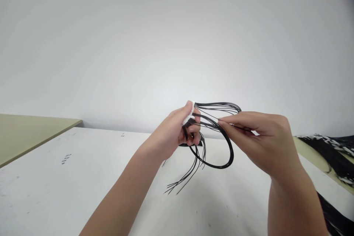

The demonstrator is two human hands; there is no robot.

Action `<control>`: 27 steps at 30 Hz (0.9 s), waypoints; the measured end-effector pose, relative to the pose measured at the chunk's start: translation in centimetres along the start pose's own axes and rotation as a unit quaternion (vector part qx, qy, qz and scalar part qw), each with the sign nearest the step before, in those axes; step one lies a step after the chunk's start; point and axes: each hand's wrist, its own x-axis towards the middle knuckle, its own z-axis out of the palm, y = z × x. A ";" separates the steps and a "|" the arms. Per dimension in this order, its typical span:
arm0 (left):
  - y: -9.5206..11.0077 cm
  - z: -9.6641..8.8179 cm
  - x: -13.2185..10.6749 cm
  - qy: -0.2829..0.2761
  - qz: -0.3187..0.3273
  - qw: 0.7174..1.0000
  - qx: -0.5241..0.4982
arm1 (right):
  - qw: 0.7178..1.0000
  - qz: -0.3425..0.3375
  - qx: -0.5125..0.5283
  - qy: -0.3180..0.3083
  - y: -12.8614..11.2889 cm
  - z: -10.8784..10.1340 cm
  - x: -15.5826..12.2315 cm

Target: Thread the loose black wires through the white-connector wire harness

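My left hand (177, 129) grips a white plastic connector (189, 115), thumb on its top and fingers curled behind. Several thin black wires (218, 104) run out of the connector to the right. A thicker black cable (231, 151) bends in a loop below them. Loose wire ends (182, 180) dangle under the left hand, above the white table. With thumb and forefinger, my right hand (260, 136) pinches a single black wire (208, 114) that stretches back toward the connector. The rest of that wire passes under the right palm and is partly hidden.
The white table (91, 184) lies below, against a pale wall. A yellowish-green board (33, 132) stands at the left. On the right are bundles of black wires with white ends (329, 155); more black wires (336, 215) lie by my right forearm.
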 end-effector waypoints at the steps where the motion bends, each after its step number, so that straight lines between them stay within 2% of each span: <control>1: 0.0 0.0 0.0 0.000 -0.001 1.000 0.000 | 1.000 -0.005 0.000 0.000 0.0 0.0 0.0; 6: -0.1 -0.1 0.0 -0.005 -0.005 1.000 -0.004 | 0.998 -0.053 -0.023 0.001 0.5 0.2 0.0; 10: -0.1 -0.1 0.1 -0.004 -0.003 1.000 -0.004 | 0.996 -0.063 -0.063 0.018 0.7 0.4 -0.1; 15: 0.0 0.0 0.0 -0.017 -0.005 1.000 0.011 | 0.996 -0.047 -0.060 0.042 0.3 1.2 0.1; 21: 0.0 0.1 0.0 -0.044 -0.003 0.999 0.018 | 0.997 0.006 -0.050 0.052 -0.2 2.0 0.1; 27: 0.0 0.3 -0.1 -0.052 -0.004 0.998 0.019 | 0.997 0.010 -0.041 0.065 -0.1 2.2 0.3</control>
